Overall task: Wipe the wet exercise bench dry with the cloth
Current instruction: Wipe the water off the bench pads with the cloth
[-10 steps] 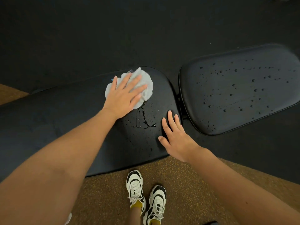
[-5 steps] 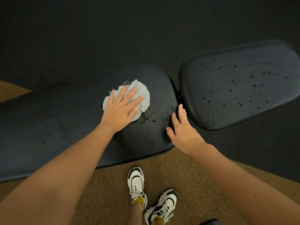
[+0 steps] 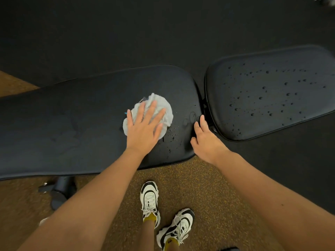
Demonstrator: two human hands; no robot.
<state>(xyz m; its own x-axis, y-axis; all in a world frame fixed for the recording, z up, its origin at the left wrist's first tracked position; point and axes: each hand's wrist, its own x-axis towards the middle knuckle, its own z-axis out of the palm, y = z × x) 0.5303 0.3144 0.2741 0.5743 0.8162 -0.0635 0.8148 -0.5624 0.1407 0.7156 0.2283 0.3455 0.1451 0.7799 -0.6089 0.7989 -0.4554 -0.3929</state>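
Observation:
A black padded exercise bench lies across the view in two parts: a long back pad (image 3: 76, 124) on the left and a seat pad (image 3: 272, 91) on the right. My left hand (image 3: 145, 127) presses flat on a crumpled white cloth (image 3: 163, 107) near the right end of the long pad. A few small drops (image 3: 172, 136) lie just right of the cloth. The seat pad is dotted with many water drops. My right hand (image 3: 206, 140) rests on the rounded right end of the long pad, fingers apart, holding nothing.
The bench's dark metal foot (image 3: 58, 191) shows under the long pad at lower left. My white and black shoes (image 3: 150, 200) stand on brown speckled flooring (image 3: 208, 196) close to the bench. Black rubber flooring (image 3: 145, 33) lies beyond the bench.
My left hand has slid the cloth from the far edge toward the near side of the pad, over the wet patch. My right hand shifted to the pad's right end.

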